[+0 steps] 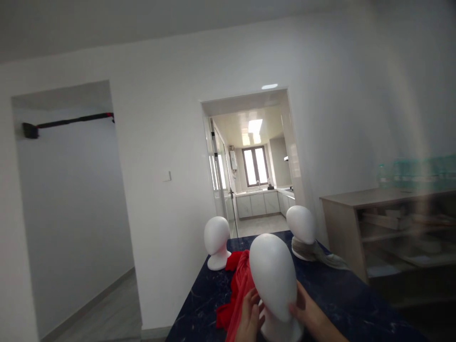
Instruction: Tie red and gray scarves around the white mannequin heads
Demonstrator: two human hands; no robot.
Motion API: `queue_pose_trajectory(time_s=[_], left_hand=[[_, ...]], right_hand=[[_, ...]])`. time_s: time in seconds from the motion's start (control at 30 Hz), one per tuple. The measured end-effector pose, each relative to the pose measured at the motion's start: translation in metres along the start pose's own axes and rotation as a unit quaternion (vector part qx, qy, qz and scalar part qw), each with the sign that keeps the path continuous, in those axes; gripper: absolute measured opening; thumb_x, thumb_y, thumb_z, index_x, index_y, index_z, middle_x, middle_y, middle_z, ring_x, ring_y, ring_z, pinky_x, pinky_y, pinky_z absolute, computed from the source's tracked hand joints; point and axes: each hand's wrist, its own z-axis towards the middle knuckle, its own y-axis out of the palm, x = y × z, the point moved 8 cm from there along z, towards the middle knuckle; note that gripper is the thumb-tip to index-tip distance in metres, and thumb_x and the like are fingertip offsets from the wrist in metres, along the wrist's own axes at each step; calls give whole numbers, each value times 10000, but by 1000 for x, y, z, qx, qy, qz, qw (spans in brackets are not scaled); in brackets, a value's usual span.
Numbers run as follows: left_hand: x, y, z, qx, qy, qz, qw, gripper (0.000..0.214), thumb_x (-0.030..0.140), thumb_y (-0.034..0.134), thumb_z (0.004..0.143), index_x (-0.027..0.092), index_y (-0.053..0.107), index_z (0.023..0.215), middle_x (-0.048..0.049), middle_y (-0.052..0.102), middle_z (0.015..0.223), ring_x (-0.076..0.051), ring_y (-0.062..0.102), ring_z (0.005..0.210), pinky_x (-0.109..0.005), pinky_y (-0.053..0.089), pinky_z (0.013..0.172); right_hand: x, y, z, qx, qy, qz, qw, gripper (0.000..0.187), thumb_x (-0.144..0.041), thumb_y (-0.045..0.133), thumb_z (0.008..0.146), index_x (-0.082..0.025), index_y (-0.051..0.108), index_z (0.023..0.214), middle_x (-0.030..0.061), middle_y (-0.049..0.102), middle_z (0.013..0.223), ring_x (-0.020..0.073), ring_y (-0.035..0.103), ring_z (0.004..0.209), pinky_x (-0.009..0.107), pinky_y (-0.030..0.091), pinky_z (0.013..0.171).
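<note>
A white foam mannequin head [272, 275] stands close in front of me, at the bottom of the view. My left hand [250, 311] has bent fingers at the left side of its neck. On the other side, my right hand [302, 304] grips the head, with the thumb on its lower front and the fingers partly hidden behind. Bunched up beside my left hand lies a coral-red scarf [242, 275], over a brighter red cloth [224, 315]. Whether my left fingers also touch the scarf cannot be seen.
Farther back on the dark blue marbled table [199, 304] stand a second white head [216, 237] at left and a third head [301, 223] at right. A grey scarf [313, 251] wraps the third one's neck. To the right is a wooden shelf unit [338, 228] with bottles [409, 171] on top.
</note>
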Motion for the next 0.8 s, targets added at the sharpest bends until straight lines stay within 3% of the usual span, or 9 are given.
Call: queue_pose_trajectory(time_s=[0.1,0.17,0.23,0.33,0.47,0.63,0.8], left_hand=[[19,-26,26,50,16,95,994,940,861,673,718,186,576,1364,-244,645,1439,-373,690,1269,-454,556,1042],[43,-46,51,106,45,224,968,851,766,643,767,128,594,1328,-251,682,1375,-354,680,1267,-414,536,1065],[61,-63,80,151,54,310,937,775,652,657,777,81,606,1299,-279,678,1363,-367,655,1284,-421,488,1118],[69,-76,118,179,41,378,907,689,549,708,757,62,641,1239,-346,631,1402,-452,585,1352,-522,412,1167],[58,-76,141,182,24,426,886,470,491,787,672,150,716,987,-328,686,1308,-535,561,1350,-636,365,1159],[49,-76,144,196,17,381,903,241,405,774,653,218,704,788,-257,730,1176,-554,586,1305,-714,342,1123],[72,-71,141,157,79,208,962,269,427,605,826,201,676,953,-148,763,1047,-358,710,1097,-515,508,1051]], right_hand=[[-1,-35,-8,82,15,-83,993,931,-802,762,749,-285,565,1497,193,616,1568,390,566,1469,551,436,1232],[-11,-63,-17,190,31,-171,966,796,-817,587,872,-258,604,1440,190,674,1498,371,616,1417,560,426,1236],[-25,-77,-25,267,34,-250,930,685,-794,517,908,-247,688,1282,177,759,1353,368,699,1290,547,493,1169],[-41,-75,-27,283,10,-323,903,564,-758,556,872,-262,748,1061,137,821,1162,350,767,1102,464,603,984],[-42,-72,-24,262,-1,-382,887,535,-759,521,872,-274,736,943,121,825,1029,331,778,987,427,611,879],[-37,-79,-22,255,5,-408,877,535,-755,462,922,-278,702,958,120,820,1038,323,771,1000,428,591,896],[-43,-76,-24,263,20,-394,880,526,-759,473,914,-283,695,948,96,822,955,311,779,935,392,589,829]])
